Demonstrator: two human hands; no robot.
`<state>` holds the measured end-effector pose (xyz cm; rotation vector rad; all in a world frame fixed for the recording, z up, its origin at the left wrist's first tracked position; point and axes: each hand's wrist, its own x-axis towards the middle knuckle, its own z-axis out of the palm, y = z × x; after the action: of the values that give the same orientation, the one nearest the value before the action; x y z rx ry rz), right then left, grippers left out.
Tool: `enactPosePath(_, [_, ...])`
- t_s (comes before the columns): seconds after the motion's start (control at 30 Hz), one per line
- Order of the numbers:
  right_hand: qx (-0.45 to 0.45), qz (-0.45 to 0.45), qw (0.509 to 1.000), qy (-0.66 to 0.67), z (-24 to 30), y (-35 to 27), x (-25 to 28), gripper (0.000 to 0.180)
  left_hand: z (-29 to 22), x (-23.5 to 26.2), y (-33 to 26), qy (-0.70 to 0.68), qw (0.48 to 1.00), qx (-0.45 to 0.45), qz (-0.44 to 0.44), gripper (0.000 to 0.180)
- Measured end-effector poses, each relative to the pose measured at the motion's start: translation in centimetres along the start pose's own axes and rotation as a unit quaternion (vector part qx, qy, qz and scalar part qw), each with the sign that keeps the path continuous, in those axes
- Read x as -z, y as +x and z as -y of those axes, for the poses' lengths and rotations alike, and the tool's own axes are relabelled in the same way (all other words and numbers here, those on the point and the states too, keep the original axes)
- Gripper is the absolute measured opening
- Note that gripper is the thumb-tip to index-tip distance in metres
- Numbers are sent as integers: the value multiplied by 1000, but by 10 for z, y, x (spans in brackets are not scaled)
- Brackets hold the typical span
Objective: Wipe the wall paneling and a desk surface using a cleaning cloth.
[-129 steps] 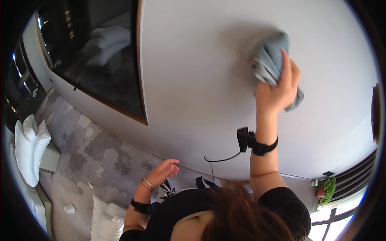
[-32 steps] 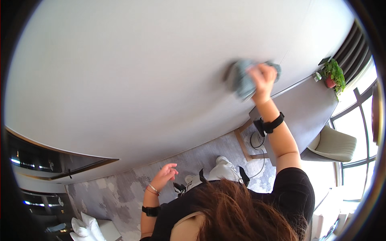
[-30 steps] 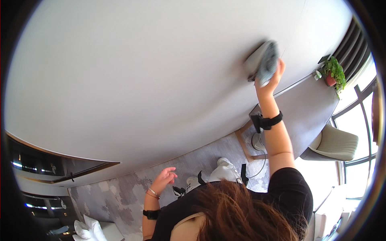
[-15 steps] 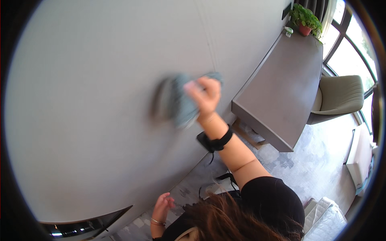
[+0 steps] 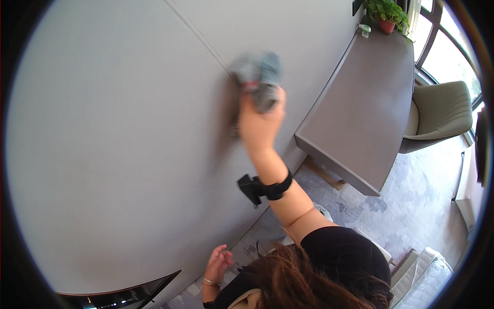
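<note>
My right hand [image 5: 260, 121] is raised against the pale grey wall [image 5: 118, 144], its fingers closed on a bunched blue-grey cloth [image 5: 267, 67]. The cloth is blurred by motion, and part of it looks darker grey, with a bit of red near the fingers. A dark shadow falls on the wall to its left. Around my right forearm is a black strap with a small black device [image 5: 252, 189]. Low down, my left hand [image 5: 220, 261] hangs in front of the wall with its fingers loosely bent and apart, holding nothing. A bracelet circles that wrist.
A grey-brown desk [image 5: 360, 103] runs along the wall at right, with a potted plant [image 5: 386, 18] and a small green-and-white item [image 5: 365, 31] at its far end. Beside it stands an olive chair [image 5: 442, 110]. A dark screen [image 5: 123, 298] is at lower left, a white quilted pad [image 5: 422, 275] at lower right.
My right hand and the cloth have moved up along the wall, and the hand has turned so its back shows. My left hand has shifted slightly right. The view has shifted a little.
</note>
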<state>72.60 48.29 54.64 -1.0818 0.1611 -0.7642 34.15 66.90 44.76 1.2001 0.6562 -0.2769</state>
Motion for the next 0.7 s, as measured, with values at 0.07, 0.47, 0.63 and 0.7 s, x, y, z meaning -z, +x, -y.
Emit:
enactPosePath(0.07, [271,59,959,-51,62,11,-31,41,-6,-21,12,15,1000,7,-9,41])
enactPosePath(0.47, [132,55,962,-233,-129,37,93,25,-24,-87,97,173,984,-31,27,12])
enactPosePath(0.63, [-153,-7,988,26,-88,58,61,30,-33,-96,77,211,975,-66,0,6])
enactPosePath(0.7, [-109,62,992,21,-3,78,22,25,-36,-89,65,115,984,-136,5,7])
